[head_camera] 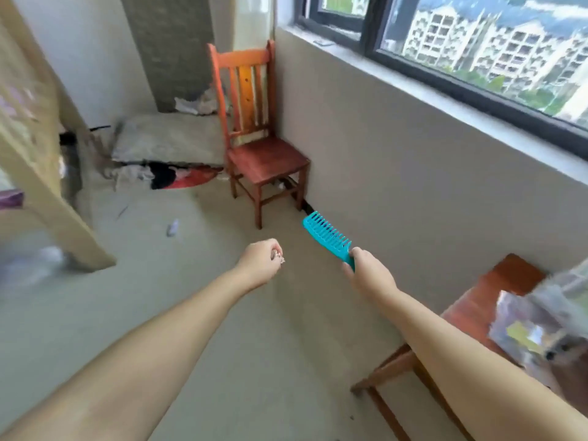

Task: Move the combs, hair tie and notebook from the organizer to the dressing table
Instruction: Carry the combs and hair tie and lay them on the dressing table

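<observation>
Right hand (370,275) outstretched, fist around teal comb (327,238).

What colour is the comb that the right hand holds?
The comb is turquoise blue, held by its handle in the right hand. The head view shows it clearly.

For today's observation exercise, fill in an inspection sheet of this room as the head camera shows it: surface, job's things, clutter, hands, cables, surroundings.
Surface: bare pale floor; dressing table not clearly identifiable.
Job's things: teal comb held by its handle, teeth end pointing away; a small item in the other hand, too small to name; blurred clear organizer on a wooden stool at right.
Clutter: cushion and crumpled clothes on the floor, small scraps nearby.
Hands: left hand closed; right hand gripping the comb.
Cables: nothing seen.
Surroundings: wooden chair in the corner, window facing buildings.
</observation>
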### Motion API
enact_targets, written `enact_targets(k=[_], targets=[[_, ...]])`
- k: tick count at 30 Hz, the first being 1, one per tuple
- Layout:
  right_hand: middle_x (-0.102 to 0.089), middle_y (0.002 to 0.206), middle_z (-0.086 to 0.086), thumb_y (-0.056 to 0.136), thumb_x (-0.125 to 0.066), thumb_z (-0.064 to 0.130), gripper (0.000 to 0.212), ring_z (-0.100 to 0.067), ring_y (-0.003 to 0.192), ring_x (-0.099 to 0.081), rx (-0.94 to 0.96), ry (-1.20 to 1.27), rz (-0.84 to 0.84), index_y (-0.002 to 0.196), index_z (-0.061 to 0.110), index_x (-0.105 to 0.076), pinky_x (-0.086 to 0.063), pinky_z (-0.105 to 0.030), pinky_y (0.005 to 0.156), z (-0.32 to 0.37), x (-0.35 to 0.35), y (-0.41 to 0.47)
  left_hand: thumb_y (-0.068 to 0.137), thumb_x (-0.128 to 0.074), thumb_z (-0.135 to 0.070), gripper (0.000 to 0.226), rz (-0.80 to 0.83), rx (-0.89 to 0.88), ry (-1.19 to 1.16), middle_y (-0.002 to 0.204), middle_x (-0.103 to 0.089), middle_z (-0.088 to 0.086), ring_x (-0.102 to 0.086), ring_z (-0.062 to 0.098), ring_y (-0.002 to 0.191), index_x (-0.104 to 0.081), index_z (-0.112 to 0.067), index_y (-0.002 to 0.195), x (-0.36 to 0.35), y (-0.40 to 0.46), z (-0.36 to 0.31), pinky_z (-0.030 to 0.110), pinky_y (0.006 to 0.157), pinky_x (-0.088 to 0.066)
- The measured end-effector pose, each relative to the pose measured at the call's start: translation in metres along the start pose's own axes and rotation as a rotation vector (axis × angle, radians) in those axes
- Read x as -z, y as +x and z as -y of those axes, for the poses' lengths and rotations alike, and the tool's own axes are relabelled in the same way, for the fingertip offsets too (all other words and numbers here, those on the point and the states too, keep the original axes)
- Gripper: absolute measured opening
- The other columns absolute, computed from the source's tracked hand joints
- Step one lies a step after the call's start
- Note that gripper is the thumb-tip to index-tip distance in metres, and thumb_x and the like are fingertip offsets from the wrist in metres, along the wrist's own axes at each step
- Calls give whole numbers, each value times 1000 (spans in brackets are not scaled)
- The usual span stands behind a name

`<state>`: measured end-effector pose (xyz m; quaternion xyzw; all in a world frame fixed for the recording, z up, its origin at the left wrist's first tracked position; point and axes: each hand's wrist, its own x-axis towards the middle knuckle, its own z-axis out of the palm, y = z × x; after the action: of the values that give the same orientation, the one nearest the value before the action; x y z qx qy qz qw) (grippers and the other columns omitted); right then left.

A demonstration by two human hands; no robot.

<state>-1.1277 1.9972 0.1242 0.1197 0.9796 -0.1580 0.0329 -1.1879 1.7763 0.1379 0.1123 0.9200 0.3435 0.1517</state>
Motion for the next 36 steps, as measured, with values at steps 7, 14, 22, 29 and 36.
enact_targets(k=[7,14,22,29,36], targets=[[-61,114,-9,92,-41,30,28,-32,104,-59,413,-198,213,111,12,-50,-44,-39,85,232,-154,-21,88,-40,-13,22,-155,354,243,112,-62,8,-58,33,99,-58,-16,99,99,-134,250,36,80,-46],[-58,119,-11,94,-38,29,30,-33,105,-57,724,-254,456,115,10,-47,-42,-39,87,450,-258,-97,88,-38,-14,20,-307,727,135,109,-63,6,-59,30,96,-57,-16,94,168,-295,414,36,80,-47],[-61,114,-8,92,-38,28,30,-27,98,-59,1082,-310,560,115,13,-51,-46,-40,89,666,-333,-137,91,-40,-17,18,-543,1048,-8,105,-64,5,-60,28,91,-57,-15,97,238,-401,530,37,79,-47],[-62,106,-9,91,-40,28,25,-29,96,-59,1317,-320,618,105,10,-51,-44,-37,83,880,-398,-159,88,-41,-12,21,-865,1301,-299,100,-68,11,-61,30,92,-60,-9,96,348,-448,644,37,77,-49],[-61,91,-9,91,-43,24,19,-27,75,-56,1485,-240,762,96,8,-52,-42,-33,65,1082,-452,-259,88,-44,-9,17,-1179,1491,-430,94,-69,14,-61,30,90,-61,-8,93,437,-545,732,34,76,-47]])
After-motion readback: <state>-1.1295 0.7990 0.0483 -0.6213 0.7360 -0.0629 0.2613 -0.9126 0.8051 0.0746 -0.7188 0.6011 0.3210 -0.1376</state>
